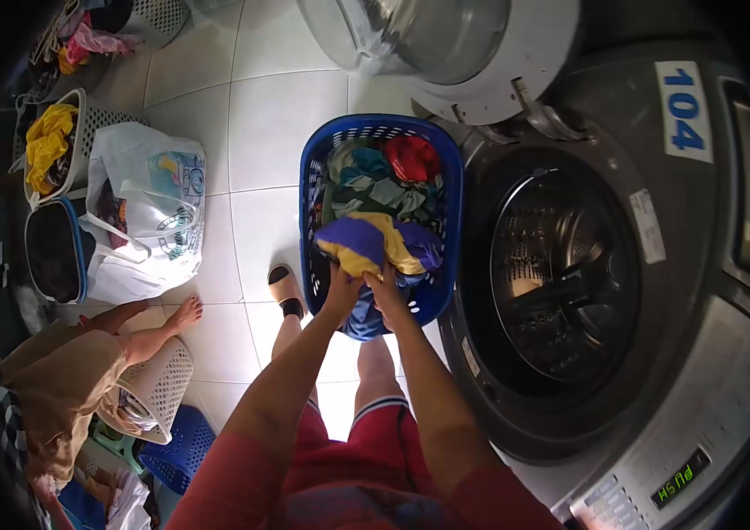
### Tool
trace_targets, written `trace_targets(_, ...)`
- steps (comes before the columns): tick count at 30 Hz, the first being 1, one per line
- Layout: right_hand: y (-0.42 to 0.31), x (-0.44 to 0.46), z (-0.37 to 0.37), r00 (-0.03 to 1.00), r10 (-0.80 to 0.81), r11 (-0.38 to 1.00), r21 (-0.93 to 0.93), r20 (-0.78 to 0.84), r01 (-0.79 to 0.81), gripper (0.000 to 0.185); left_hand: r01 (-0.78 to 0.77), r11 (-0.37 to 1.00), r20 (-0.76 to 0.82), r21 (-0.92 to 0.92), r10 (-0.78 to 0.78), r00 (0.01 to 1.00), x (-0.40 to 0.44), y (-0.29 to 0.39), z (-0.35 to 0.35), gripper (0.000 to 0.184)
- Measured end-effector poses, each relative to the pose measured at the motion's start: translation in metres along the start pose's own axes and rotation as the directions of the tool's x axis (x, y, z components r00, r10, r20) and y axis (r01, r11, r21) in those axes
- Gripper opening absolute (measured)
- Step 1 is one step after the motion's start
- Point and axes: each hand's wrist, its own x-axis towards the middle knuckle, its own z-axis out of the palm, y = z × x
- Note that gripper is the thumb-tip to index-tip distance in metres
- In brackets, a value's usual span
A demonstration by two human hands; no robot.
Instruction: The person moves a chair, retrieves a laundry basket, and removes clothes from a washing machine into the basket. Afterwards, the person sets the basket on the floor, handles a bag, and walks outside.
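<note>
Purple and yellow cloth (353, 240) is the piece in hand in the head view, lying bunched over the near half of the blue basket (452, 203), on top of the other laundry. The left hand (340, 293) and the right hand (385, 293), close beside each other, grasp its near edge, fingers closed on the yellow part; some fingertips are hidden in the folds. The step in hand appears to be handling this one piece above the heap, perhaps gathering or spreading it; any further move would call for a secure pinch on both sides, so the slack fabric does not drag the pieces beneath. Its long axis runs roughly left to right, across the basket's own length, the right end slightly lower in view, while the gripped edge points toward the person. Beyond it lie a red cloth (412, 158) and greenish cloths (348, 163); a blue cloth (366, 318) shows nearer the person. Just right of the basket stands the washing machine (680, 287), its door (529, 66) swung open.
</note>
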Motion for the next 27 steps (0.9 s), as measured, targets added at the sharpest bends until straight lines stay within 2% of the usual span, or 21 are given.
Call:
trace_targets(1, 0.013, 0.021, 0.003, 0.991, -0.079, 0.997, 0.014, -0.104, 0.081, 0.063, -0.002, 1.000, -0.001, -0.005, 0.002, 1.000, 0.022, -0.013, 0.002, 0.051)
trace_targets(2, 0.011, 0.034, 0.001, 0.991, -0.083, 0.996, 0.009, -0.106, 0.085, 0.063, 0.043, 0.998, -0.080, 0.048, -0.039, 0.996, 0.045, -0.025, 0.005, 0.047)
trace_targets(4, -0.010, 0.036, -0.007, 0.971, 0.226, 0.936, 0.258, 0.077, -0.239, 0.058, 0.098, 0.991, -0.161, 0.088, -0.083, 0.983, 0.073, -0.047, 0.006, 0.043)
trace_targets(5, -0.039, 0.019, -0.014, 0.959, 0.255, 0.932, 0.234, 0.121, -0.277, 0.050, 0.192, 0.979, -0.131, 0.067, -0.182, 0.975, 0.082, -0.054, 0.003, 0.046)
trace_targets(6, -0.035, 0.017, -0.025, 0.953, 0.292, 0.933, 0.194, 0.086, -0.303, 0.045, 0.284, 0.958, -0.100, 0.051, -0.278, 0.955, 0.080, -0.042, 0.001, 0.049)
trace_targets(7, -0.030, 0.011, -0.037, 0.945, 0.323, 0.932, 0.155, 0.052, -0.328, 0.040, 0.279, 0.959, -0.104, 0.047, -0.274, 0.956, 0.069, -0.027, -0.005, 0.049)
trace_targets(9, -0.006, -0.016, -0.058, 0.951, 0.233, 0.951, 0.252, -0.203, -0.179, 0.034, 0.521, 0.783, 0.074, 0.339, -0.575, 0.815, 0.026, 0.073, -0.013, 0.062)
trace_targets(10, 0.015, -0.030, -0.060, 0.897, 0.044, 0.956, 0.280, -0.440, 0.091, 0.029, 0.290, 0.875, 0.073, 0.388, -0.343, 0.937, 0.011, 0.081, -0.022, 0.073)
trace_targets(11, 0.082, -0.026, -0.067, 0.650, -0.292, 0.947, -0.115, -0.701, 0.301, 0.023, 0.447, 0.683, -0.058, 0.578, -0.512, 0.857, -0.003, 0.109, -0.028, 0.074)
trace_targets(12, 0.076, -0.054, -0.072, 0.606, -0.255, 0.967, -0.212, -0.754, 0.143, 0.021, 0.082, 0.684, -0.041, 0.725, -0.075, 0.996, -0.008, 0.069, -0.046, 0.075)
trace_targets(13, 0.062, -0.076, -0.063, 0.578, -0.110, 0.982, -0.178, -0.808, -0.061, 0.014, 0.163, 0.602, -0.078, 0.782, -0.164, 0.983, -0.020, 0.093, -0.050, 0.070)
trace_targets(14, 0.067, -0.086, -0.055, 0.556, 0.206, 0.975, 0.219, -0.805, -0.045, 0.025, 0.192, 0.702, -0.189, 0.685, -0.083, 0.978, -0.031, 0.104, -0.052, 0.056)
trace_targets(15, 0.075, -0.095, -0.048, 0.545, 0.502, 0.812, 0.582, -0.671, -0.032, 0.039, 0.116, 0.653, -0.283, 0.748, 0.156, 0.946, -0.033, 0.089, -0.057, 0.049)
trace_targets(16, 0.078, -0.101, -0.043, 0.588, 0.572, 0.774, 0.613, -0.572, -0.157, 0.056, 0.104, 0.666, -0.317, 0.738, 0.207, 0.925, -0.034, 0.080, -0.062, 0.051)
trace_targets(17, 0.090, -0.097, -0.037, 0.597, 0.637, 0.729, 0.633, -0.487, -0.261, 0.053, 0.093, 0.362, -0.261, 0.927, 0.449, 0.854, -0.036, 0.080, -0.059, 0.058)
trace_targets(18, 0.091, -0.094, -0.036, 0.696, 0.661, 0.659, 0.661, -0.280, -0.360, 0.053, 0.229, 0.415, -0.348, 0.881, 0.237, 0.907, -0.033, 0.080, -0.057, 0.063)
trace_targets(20, 0.087, -0.091, -0.033, 0.799, 0.599, 0.471, 0.780, 0.061, -0.413, 0.047, 0.236, 0.500, -0.298, 0.833, 0.047, 0.953, -0.019, 0.040, -0.070, 0.060)
trace_targets(21, 0.085, -0.086, -0.032, 0.843, 0.529, 0.450, 0.808, 0.103, -0.381, 0.045, 0.324, 0.566, -0.276, 0.758, -0.171, 0.946, -0.014, 0.040, -0.072, 0.052)
trace_targets(22, 0.084, -0.084, -0.033, 0.878, 0.457, 0.425, 0.832, 0.142, -0.356, 0.043, 0.327, 0.569, -0.286, 0.754, -0.163, 0.944, -0.013, 0.039, -0.072, 0.052)
trace_targets(24, 0.101, -0.076, -0.031, 0.858, 0.498, 0.410, 0.839, 0.123, -0.358, 0.038, 0.322, 0.566, -0.266, 0.759, -0.181, 0.947, -0.016, 0.038, -0.074, 0.044)
trace_targets(27, 0.110, -0.073, -0.033, 0.894, 0.437, 0.522, 0.783, 0.096, -0.339, 0.026, 0.336, 0.590, -0.268, 0.734, -0.203, 0.942, -0.024, 0.030, -0.076, 0.036)
